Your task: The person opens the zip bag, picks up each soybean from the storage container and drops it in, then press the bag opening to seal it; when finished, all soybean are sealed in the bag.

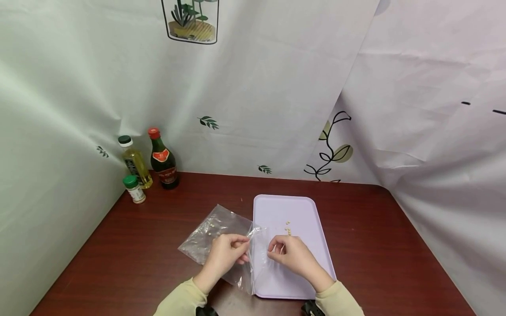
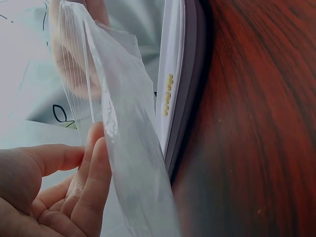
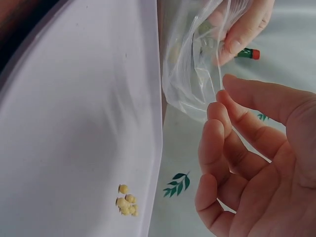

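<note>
A clear plastic zip bag (image 1: pixel 229 221) stretches between the two hands, its body lying toward the left and overlapping the tray's left edge. The left hand (image 1: pixel 226 253) pinches its mouth between thumb and fingertips. On the other side, the right hand (image 1: pixel 295 255) pinches the bag's edge by the zip strip (image 3: pixel 220 69), over the purple tray (image 1: pixel 284 283). Several small round yellow beans (image 3: pixel 127 201) lie in a cluster on the tray, just beyond the right hand. A few pale bits (image 1: pixel 212 225) show through the bag's film.
At the back left corner of the reddish-brown table (image 1: pixel 379 245) stand a dark bottle with a red cap (image 1: pixel 164 162), an oil bottle (image 1: pixel 136 163) and a small green-capped jar (image 1: pixel 135 190). A white printed cloth (image 1: pixel 269 87) hangs behind the table.
</note>
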Motion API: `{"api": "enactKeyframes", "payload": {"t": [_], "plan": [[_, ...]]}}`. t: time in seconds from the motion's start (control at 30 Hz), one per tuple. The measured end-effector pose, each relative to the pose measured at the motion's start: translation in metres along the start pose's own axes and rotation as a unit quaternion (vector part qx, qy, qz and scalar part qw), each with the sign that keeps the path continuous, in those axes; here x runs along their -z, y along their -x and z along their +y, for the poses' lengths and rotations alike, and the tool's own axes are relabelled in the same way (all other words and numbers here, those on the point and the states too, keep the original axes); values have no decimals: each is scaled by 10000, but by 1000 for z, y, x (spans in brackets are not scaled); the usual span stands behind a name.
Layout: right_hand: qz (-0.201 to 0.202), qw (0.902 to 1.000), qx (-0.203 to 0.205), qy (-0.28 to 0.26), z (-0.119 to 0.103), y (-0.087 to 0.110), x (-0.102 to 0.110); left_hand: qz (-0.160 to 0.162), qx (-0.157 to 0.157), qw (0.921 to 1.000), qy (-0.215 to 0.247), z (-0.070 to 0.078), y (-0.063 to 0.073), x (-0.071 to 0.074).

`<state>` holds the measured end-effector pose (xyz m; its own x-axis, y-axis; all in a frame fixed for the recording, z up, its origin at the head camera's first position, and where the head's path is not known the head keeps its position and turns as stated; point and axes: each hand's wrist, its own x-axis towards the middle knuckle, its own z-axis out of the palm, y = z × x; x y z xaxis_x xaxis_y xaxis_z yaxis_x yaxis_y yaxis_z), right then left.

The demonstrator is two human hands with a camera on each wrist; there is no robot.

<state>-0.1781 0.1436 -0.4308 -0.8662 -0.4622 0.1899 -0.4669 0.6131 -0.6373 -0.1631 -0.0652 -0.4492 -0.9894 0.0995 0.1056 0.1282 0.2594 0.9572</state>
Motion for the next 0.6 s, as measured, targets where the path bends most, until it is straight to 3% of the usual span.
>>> {"api": "enactKeyframes", "payload": {"t": [0.6], "plan": [[295,9989,-354,14,19,3,4,1,-22,10000,-54,-1,0,0]]}}
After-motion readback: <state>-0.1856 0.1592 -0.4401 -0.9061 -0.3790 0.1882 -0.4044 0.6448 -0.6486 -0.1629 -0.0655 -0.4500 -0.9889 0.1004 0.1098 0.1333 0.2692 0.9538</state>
